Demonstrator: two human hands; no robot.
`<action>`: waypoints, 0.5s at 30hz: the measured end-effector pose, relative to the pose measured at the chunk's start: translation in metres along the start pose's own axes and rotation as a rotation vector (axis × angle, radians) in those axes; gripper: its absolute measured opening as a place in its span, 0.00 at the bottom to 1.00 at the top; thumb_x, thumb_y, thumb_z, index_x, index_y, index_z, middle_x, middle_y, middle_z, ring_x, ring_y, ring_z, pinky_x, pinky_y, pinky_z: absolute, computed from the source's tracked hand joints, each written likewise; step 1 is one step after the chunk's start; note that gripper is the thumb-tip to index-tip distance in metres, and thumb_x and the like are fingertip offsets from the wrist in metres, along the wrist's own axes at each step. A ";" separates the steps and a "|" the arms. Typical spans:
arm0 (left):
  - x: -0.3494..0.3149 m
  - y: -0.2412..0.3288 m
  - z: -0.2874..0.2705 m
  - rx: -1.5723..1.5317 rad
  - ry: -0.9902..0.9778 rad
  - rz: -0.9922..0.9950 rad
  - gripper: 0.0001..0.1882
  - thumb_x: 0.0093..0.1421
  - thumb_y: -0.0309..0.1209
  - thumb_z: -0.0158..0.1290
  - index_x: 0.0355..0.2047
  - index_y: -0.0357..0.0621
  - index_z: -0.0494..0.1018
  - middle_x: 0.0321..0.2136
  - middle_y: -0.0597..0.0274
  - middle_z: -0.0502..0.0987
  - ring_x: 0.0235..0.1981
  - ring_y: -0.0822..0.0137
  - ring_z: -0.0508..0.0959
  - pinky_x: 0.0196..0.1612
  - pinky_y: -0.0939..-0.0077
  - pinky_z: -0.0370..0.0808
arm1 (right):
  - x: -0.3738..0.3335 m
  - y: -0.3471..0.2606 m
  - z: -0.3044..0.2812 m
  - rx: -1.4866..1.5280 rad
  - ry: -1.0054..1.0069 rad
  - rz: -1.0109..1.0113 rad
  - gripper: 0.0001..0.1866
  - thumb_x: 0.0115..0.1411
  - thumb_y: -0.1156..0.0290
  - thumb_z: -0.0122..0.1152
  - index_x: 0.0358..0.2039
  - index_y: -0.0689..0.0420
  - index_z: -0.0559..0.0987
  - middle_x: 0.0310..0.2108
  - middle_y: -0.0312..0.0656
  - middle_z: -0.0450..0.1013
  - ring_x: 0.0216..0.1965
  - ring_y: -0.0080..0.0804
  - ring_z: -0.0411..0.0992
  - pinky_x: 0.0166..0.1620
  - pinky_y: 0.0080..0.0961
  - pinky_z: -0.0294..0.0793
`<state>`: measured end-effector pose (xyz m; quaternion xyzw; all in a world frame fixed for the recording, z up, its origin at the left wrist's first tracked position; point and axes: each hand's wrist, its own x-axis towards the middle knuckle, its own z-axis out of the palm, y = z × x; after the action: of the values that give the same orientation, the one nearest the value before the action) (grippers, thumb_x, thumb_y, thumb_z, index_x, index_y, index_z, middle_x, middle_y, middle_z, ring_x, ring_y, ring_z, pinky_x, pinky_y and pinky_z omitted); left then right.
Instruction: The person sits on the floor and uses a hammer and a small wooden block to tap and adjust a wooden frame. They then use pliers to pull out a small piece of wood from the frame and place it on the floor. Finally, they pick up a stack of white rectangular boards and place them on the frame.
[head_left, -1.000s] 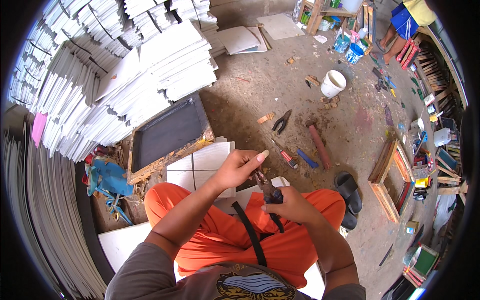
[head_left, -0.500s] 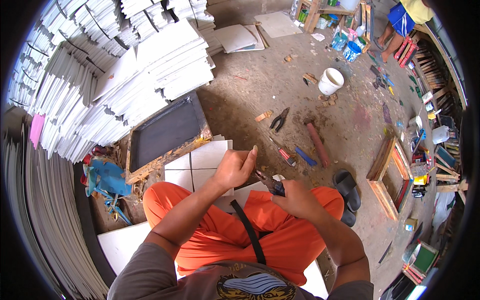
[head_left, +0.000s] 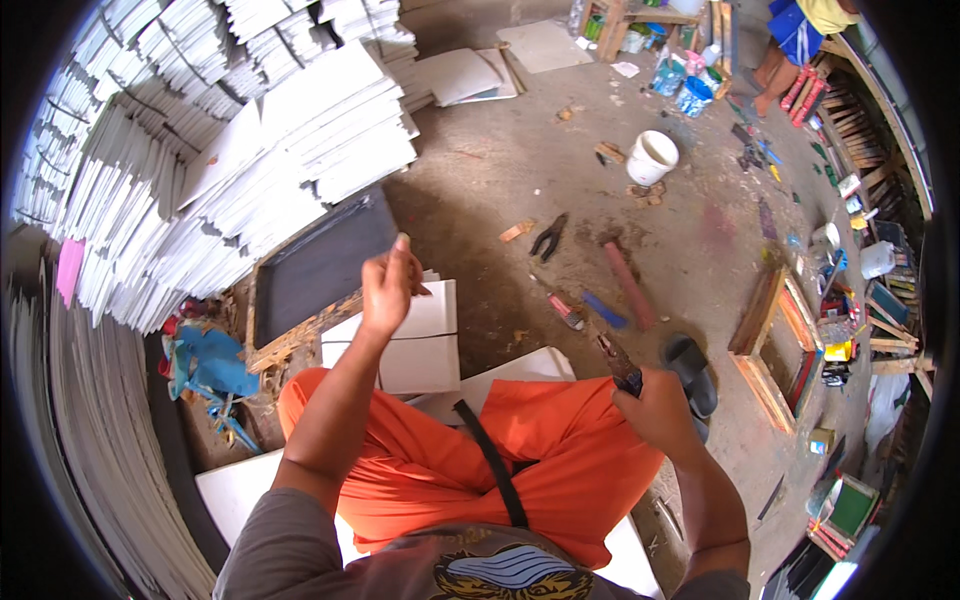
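Observation:
My left hand (head_left: 390, 290) is raised over the near right corner of a framed dark screen (head_left: 325, 265), thumb up and fingers curled in. Whatever it may hold is too small to make out. Out to the right, above my right knee, my right hand (head_left: 662, 412) grips a pair of pliers (head_left: 618, 360) by dark handles, the rusty jaws pointing up and away. Below my left hand lies a stack of white boards (head_left: 420, 360) with a dark strap around it. A black strap (head_left: 490, 460) runs across my orange trousers.
On the floor ahead lie another pair of pliers (head_left: 549, 238), a screwdriver (head_left: 562, 308), a blue piece (head_left: 605, 310) and a reddish rod (head_left: 630, 287). Beyond stands a white bucket (head_left: 652, 158). Paper stacks (head_left: 300, 130) rise left; sandals (head_left: 690, 375) and wooden frames (head_left: 775, 350) lie right.
My hands have moved apart. The left went up and leftward toward the framed screen; the right swung rightward with the pliers. The view has shifted slightly.

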<state>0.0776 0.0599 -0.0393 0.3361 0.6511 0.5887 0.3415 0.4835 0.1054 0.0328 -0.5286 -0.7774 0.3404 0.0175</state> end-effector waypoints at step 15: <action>0.014 -0.034 0.076 -0.246 -0.180 -0.463 0.34 0.74 0.54 0.45 0.20 0.38 0.70 0.12 0.58 0.68 0.09 0.67 0.67 0.21 0.65 0.82 | 0.250 0.105 -0.058 0.759 0.026 0.379 0.12 0.57 0.63 0.74 0.31 0.55 0.79 0.21 0.28 0.66 0.19 0.21 0.60 0.22 0.27 0.59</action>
<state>0.1322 0.1097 -0.0799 0.1852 0.6011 0.5373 0.5619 0.4811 0.3657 -0.0638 -0.6225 -0.4856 0.5930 0.1579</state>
